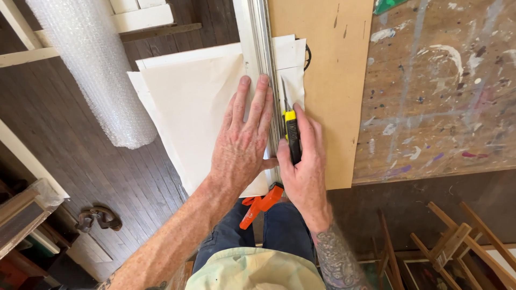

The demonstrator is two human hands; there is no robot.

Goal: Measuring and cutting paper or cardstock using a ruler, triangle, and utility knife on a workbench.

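While right hand [303, 166] grips it, knife [291, 137] points away along straightedge [263, 64].

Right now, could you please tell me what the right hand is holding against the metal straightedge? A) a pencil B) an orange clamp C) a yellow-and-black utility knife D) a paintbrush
C: the right hand grips a yellow-and-black knife, blade tip beside the straightedge, while the left hand presses flat on the paper.

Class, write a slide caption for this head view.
Left hand presses paper; right hand draws knife along metal ruler.
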